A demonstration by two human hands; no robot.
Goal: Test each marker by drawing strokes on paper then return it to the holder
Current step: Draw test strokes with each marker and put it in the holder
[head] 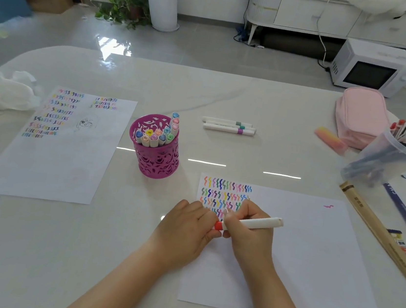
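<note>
Right hand (249, 226) curls round the white marker (260, 222), barrel slanting up to the right, and the left hand (185, 228) pinches its red cap (218, 225). Both hands meet over the near sheet of paper (299, 255), covering the lowest rows of coloured squiggles. Up and left on the desk (32, 248) stands the magenta holder (156, 158), packed with capped markers. Three loose markers (228, 126) lie side by side beyond it. A second scribbled sheet (51, 155) lies far left; a pink pouch (360, 114) and a clear tub (391, 156) of pens crowd the right edge.
</note>
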